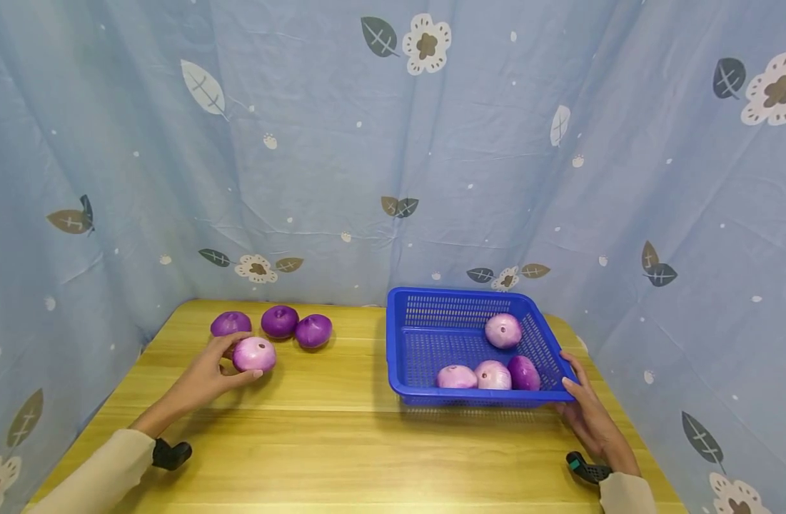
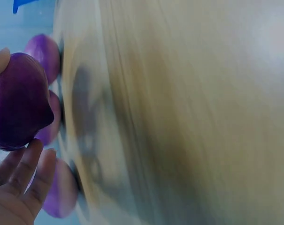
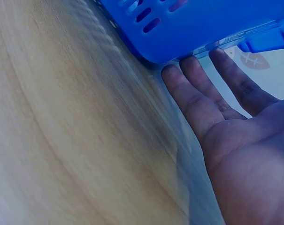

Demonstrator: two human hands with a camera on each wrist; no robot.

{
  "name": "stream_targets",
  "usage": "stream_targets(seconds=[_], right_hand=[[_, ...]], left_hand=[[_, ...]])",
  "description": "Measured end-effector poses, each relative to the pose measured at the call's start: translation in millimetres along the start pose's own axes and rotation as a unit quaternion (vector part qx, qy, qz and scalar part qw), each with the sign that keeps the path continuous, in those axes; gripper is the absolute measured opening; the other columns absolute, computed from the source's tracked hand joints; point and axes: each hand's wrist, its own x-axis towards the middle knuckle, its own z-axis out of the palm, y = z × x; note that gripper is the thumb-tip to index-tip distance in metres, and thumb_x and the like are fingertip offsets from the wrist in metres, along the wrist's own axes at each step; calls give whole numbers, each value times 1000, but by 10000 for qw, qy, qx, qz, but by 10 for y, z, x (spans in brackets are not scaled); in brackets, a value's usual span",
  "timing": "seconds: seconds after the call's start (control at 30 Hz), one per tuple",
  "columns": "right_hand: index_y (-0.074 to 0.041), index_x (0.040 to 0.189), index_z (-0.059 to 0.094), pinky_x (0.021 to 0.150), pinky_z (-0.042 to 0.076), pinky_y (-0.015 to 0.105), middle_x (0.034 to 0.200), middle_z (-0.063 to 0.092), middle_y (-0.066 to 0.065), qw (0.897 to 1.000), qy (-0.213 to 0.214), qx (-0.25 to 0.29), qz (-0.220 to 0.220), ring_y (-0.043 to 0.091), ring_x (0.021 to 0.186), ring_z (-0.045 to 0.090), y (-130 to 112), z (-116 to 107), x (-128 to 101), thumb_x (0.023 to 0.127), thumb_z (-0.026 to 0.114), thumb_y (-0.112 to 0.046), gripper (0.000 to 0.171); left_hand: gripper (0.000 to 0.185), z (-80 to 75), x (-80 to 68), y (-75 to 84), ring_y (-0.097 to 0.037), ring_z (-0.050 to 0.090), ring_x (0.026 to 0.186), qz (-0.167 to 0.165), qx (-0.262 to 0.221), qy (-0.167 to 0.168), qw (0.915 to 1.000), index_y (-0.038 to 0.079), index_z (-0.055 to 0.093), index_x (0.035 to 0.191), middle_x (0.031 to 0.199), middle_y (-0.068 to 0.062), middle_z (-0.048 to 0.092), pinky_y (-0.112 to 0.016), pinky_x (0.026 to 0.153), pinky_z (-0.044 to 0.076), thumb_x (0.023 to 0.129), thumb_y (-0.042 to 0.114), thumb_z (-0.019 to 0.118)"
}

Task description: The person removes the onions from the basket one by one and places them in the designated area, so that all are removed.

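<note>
In the head view my left hand (image 1: 206, 375) holds a pale purple-and-white onion (image 1: 254, 355) between thumb and fingers, at the left of the table. The left wrist view shows this onion (image 2: 19, 103) clear of the wood, its pointed end facing the camera. Just behind are three darker purple onions (image 1: 280, 322). At the right, my right hand (image 1: 592, 414) grips the front right corner of a blue plastic basket (image 1: 393, 343), thumb at the rim. Its other fingers (image 3: 193, 101) lie against the basket's outer wall. Several onions (image 1: 493, 375) lie inside the basket.
Both hands work over a yellow wood-grain table (image 1: 315, 442). A pale blue curtain (image 1: 315, 178) with flowers and leaves hangs behind it and along both sides. Dark devices (image 1: 170, 455) are strapped to both wrists.
</note>
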Motion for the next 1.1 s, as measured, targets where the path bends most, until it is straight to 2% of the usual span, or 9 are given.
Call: stream_targets(seconds=[0.17,0.4,0.63,0.8,1.0,1.1], right_hand=[[-43,162,7,96,54,33,163,-5,19,10000,-23,-49,32,12,117,57,-8,0,-8,111,39,-29,62],[-43,162,6,97,54,35,164,-5,20,9999,48,-126,96,14,118,57,-5,-11,0,111,41,-30,63],[-45,162,6,97,54,35,164,-5,19,9998,29,-119,128,15,119,56,-3,-22,9,111,40,-31,63],[-42,163,4,97,54,34,162,-4,20,10000,-34,-86,16,13,118,57,-3,-19,-4,111,39,-29,63],[-41,164,3,97,54,33,163,-6,21,9999,-54,-84,20,11,117,58,-6,-12,-5,111,40,-28,65],[-40,164,3,96,54,33,164,-7,21,9999,-22,-122,62,11,117,57,-9,-12,6,111,40,-29,65]], left_hand=[[79,-50,-55,-109,-36,60,103,-204,277,75,9994,-2,48,144,127,-25,53,-45,80,56,85,34,86],[82,-46,-86,-167,-40,60,103,-470,412,35,9980,-2,46,146,128,-32,49,-55,85,55,85,36,86],[82,-26,-73,-206,-38,57,101,-603,582,132,9964,-3,46,145,124,-31,53,-53,83,52,86,38,85],[82,-1,-41,-241,-38,58,101,-609,648,214,9958,-4,45,144,124,-30,54,-52,83,52,88,41,83],[85,-7,-41,-262,-29,56,85,-606,872,319,9938,-1,47,143,119,-28,53,-39,70,48,84,47,85],[90,-25,-43,-238,-33,58,87,-629,1004,359,9923,1,48,144,124,-31,50,-46,71,50,80,53,85]])
